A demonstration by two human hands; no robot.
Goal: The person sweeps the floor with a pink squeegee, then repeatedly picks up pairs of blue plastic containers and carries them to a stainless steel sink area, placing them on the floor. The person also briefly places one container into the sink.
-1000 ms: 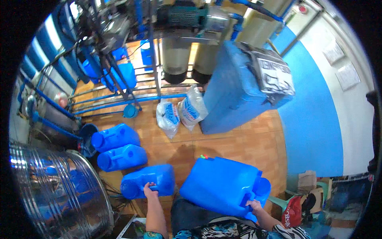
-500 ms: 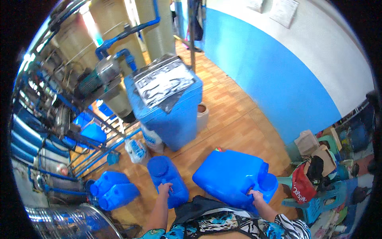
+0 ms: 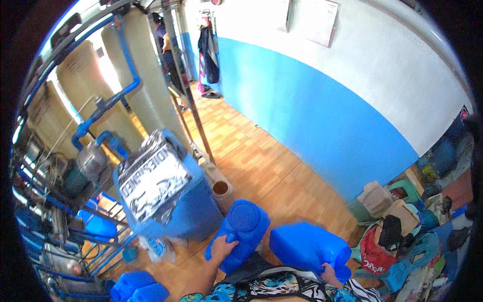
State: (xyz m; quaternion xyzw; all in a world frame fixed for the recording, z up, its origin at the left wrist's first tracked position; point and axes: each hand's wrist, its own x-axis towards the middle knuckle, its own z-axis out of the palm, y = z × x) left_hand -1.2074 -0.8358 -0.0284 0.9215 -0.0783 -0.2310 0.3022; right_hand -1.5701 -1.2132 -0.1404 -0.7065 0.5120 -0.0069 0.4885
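My left hand [image 3: 222, 247] is wrapped round the handle of a blue plastic water jug [image 3: 249, 224] with a wide round cap. In my right hand [image 3: 330, 275] is the handle of a second, larger-looking blue jug [image 3: 299, 246], tilted with its cap end toward the right. Both jugs hang in front of my body, side by side with a narrow gap between them. Their lower parts are partly hidden, so I cannot tell whether they touch the floor.
Another blue jug [image 3: 140, 288] lies low at the left. A big blue bin [image 3: 196, 211] with a printed sheet on top stands ahead left, beside pipes and tall tanks [image 3: 146, 65]. Stools and a red bag [image 3: 375, 254] crowd the right. A person [image 3: 168, 50] stands far off.
My view has turned to the right, so the bin and pipes sit further left. The left jug has come up and swung right, closer to the other jug. Both hands keep their hold.
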